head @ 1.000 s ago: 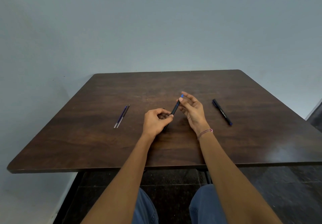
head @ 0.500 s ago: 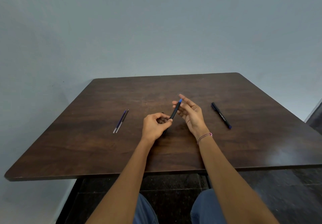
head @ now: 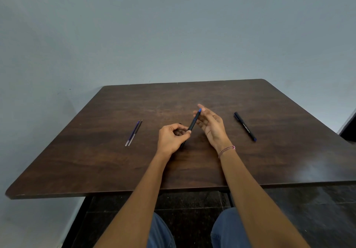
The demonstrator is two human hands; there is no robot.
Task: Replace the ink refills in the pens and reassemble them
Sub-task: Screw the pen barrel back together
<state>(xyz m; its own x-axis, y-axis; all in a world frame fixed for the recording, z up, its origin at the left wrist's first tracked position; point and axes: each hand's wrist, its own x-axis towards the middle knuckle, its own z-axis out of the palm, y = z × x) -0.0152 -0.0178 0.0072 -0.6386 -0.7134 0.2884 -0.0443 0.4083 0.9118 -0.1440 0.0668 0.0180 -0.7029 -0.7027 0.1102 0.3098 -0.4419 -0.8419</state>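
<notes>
A black pen with a blue end [head: 194, 121] is held tilted above the middle of the dark wooden table [head: 96, 166]. My left hand [head: 171, 138] pinches its lower part between thumb and forefinger. My right hand [head: 212, 126] is beside the pen's upper end with fingers spread, fingertips touching or nearly touching it. A second black pen [head: 245, 126] lies on the table to the right of my right hand. Two thin ink refills [head: 133, 133] lie side by side on the left.
A plain grey wall stands behind the table. The table's near edge is just in front of my knees, with dark floor below. A thin bracelet [head: 227, 150] is on my right wrist.
The pen has swung a little more upright between my hands, and my right fingers have loosened around its top. The camera has tilted, so the table sits lower in view.
</notes>
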